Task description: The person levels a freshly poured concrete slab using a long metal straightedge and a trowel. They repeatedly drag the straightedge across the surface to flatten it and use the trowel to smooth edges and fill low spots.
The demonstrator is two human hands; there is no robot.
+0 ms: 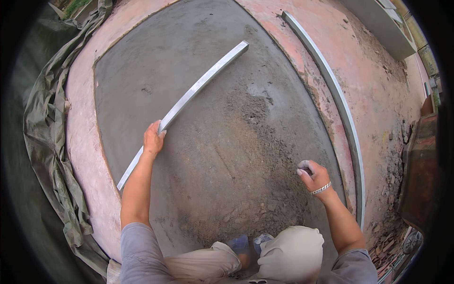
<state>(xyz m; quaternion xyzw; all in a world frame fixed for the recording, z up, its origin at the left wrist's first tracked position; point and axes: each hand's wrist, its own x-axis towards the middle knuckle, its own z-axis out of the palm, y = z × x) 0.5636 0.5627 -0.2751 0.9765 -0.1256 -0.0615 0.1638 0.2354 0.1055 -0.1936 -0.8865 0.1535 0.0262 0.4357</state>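
My left hand (153,138) is closed round a long silver metal straightedge (203,80), gripping it below its middle. The bar slants over the grey mortar from near left to far right; its near end (122,183) reaches the patch's left border. Wet mortar (156,61) looks smooth at the far left and rough and crumbly around the middle and right. Above that rough part hangs my right hand (314,176), wearing a bracelet (321,188). Its fingers curl toward the thumb around a dark spot, and whether anything is in them I cannot make out.
Another metal bar (331,80) lies along the right border on the pinkish floor (359,52). A crumpled green tarp (49,109) runs down the left side. At the right edge stand a rusty container (421,165) and rubble (392,189). My shoes (240,244) are on the mortar.
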